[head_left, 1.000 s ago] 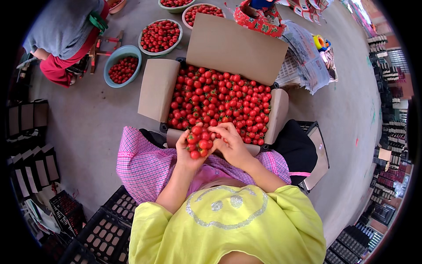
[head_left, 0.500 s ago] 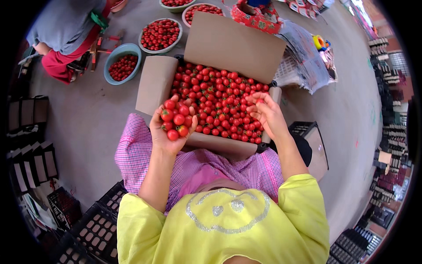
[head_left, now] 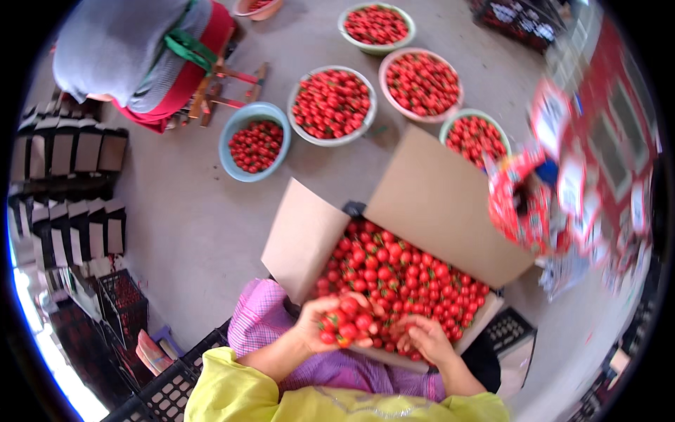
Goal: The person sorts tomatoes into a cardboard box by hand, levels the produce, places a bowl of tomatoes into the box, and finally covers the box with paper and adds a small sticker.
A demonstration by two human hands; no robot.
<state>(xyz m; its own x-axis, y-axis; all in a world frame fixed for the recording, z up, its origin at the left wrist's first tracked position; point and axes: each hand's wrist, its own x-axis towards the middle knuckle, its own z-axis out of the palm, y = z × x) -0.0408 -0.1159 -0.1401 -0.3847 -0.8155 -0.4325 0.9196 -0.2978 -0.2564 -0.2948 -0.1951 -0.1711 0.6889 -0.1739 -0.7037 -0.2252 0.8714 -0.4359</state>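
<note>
My left hand (head_left: pixel 313 325) is cupped palm up at the near left side of an opened cardboard box (head_left: pixel 450 204), full of red cherry tomatoes (head_left: pixel 394 260). A small heap of cherry tomatoes (head_left: pixel 346 321) lies in its palm, held by the curled fingers. Close to its right, over the near part of the box, my right hand (head_left: pixel 429 342) has bent fingers turned toward the left hand. Red shows at its fingertips, but blur hides whether a tomato is between them. The box rests at my lap, flaps raised at the left and far sides.
Beyond the box stand a blue basin (head_left: pixel 254 111), a white basin (head_left: pixel 332 144), a pink basin (head_left: pixel 460 98) and green ones, all holding tomatoes. Another person (head_left: pixel 133 56) sits far left. Black crates (head_left: pixel 176 390) stand near left; a red patterned bag (head_left: pixel 517 204) lies right.
The view has swung toward the left, so the box appears lower and farther right. My right hand has come from the box's right side to beside my left hand, which still holds tomatoes.
</note>
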